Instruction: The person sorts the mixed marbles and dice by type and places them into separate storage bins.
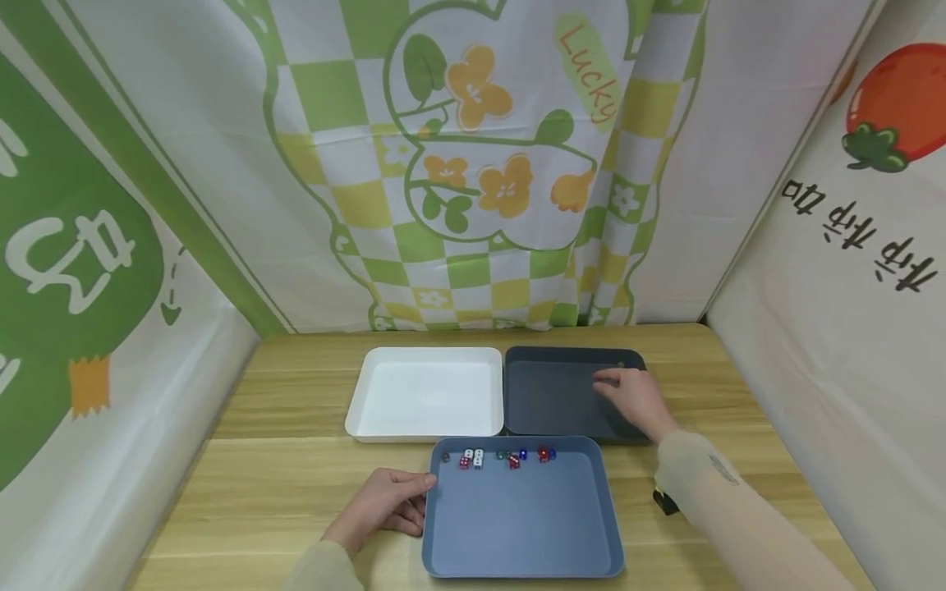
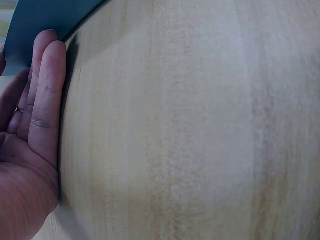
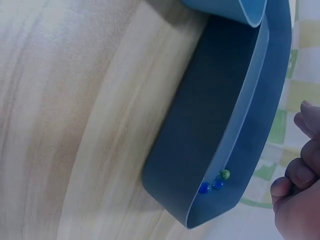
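Note:
A blue tray [image 1: 525,525] lies nearest, with white dice [image 1: 478,458], red dice [image 1: 513,462] and small blue and green pieces along its far side. My left hand [image 1: 388,505] holds this tray at its left rim, thumb at the edge; in the left wrist view its fingers [image 2: 47,95] lie against the outer wall. Over the right part of the dark tray [image 1: 550,390] is my right hand [image 1: 636,398], thumb and fingertips a little apart, nothing visible between them. Two blue marbles [image 3: 204,187] and a green marble [image 3: 224,174] lie in the dark tray's corner.
A white tray [image 1: 424,394] stands left of the dark one, at the back of the wooden table [image 1: 296,468]. A small black and yellow object [image 1: 665,501] lies by my right forearm. Printed curtains [image 1: 480,271] hang behind the table.

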Demonstrator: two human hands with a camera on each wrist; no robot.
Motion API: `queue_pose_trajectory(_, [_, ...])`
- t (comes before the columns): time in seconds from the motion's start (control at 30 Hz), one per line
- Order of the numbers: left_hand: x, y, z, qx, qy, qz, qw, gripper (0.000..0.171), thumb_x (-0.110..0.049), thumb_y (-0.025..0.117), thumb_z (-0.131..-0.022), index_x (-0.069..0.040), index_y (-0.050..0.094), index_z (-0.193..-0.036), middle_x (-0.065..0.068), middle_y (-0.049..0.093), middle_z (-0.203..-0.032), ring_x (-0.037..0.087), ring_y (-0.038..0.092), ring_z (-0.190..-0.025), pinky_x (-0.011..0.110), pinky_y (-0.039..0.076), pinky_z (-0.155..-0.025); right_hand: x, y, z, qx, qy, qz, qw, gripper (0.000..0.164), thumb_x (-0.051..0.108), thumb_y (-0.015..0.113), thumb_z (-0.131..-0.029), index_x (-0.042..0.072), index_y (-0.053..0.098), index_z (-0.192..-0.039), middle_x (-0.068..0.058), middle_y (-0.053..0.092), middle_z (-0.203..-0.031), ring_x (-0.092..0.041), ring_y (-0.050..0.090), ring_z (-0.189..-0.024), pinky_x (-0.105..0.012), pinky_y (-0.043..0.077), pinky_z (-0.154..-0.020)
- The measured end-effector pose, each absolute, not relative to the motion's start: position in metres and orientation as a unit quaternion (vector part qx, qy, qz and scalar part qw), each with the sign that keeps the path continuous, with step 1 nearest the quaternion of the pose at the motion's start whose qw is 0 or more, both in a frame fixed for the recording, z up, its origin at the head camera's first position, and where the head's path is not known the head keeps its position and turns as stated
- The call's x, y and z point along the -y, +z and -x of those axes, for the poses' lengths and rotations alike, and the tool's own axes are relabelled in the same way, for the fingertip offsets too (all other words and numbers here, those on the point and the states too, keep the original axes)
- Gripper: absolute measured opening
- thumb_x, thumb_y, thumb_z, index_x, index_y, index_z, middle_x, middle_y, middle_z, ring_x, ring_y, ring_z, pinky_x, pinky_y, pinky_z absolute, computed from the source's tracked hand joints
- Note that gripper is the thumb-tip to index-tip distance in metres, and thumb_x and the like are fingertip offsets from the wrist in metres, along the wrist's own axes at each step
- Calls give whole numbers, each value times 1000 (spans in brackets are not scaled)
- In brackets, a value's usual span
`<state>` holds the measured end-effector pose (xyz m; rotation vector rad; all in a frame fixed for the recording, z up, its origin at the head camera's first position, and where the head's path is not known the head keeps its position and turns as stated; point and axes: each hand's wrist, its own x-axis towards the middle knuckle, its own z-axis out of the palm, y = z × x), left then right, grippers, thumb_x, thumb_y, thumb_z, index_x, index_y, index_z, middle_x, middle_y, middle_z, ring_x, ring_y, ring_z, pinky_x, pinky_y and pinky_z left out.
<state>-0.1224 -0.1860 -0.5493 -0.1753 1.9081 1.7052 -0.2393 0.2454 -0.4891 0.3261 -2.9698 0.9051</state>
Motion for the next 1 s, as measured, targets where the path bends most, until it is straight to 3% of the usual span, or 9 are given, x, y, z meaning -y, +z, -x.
queue_pose_trajectory(0.23, [186, -550, 123, -713, 638, 65, 285, 47, -41, 71, -95, 3, 76, -110, 8, 70, -74, 14, 69, -59, 37, 64, -63, -243, -486, 224, 944, 317, -92, 7, 30, 22, 65, -101, 4, 73, -123, -17, 73, -119, -35, 72, -102, -52, 58, -86])
queue_pose_trajectory(0.77, [186, -548, 122, -715, 637, 65, 282, 48, -42, 72, -95, 4, 76, -105, 7, 69, -72, 15, 69, -58, 37, 64, -63, -230, -496, 193, 922, 377, -84, -29, 38, 34, 69, -99, 12, 72, -129, -14, 69, -129, -34, 65, -115, -51, 56, -92])
queue_pose_trajectory(0.9, [186, -548, 121, -717, 635, 65, 280, 46, -41, 71, -96, 5, 76, -104, 8, 69, -72, 15, 69, -58, 37, 63, -62, -227, -500, 188, 922, 374, -97, -20, 37, 35, 70, -98, 12, 73, -127, -7, 72, -109, -27, 63, -99, -44, 56, -83])
queue_pose_trajectory(1.0, [186, -549, 122, -716, 636, 66, 281, 46, -41, 71, -96, 4, 76, -106, 7, 69, -72, 14, 69, -58, 36, 63, -63, -224, -504, 185, 924, 368, -105, -15, 37, 32, 73, -96, 12, 73, -126, 1, 62, -84, -19, 51, -82, -33, 46, -71])
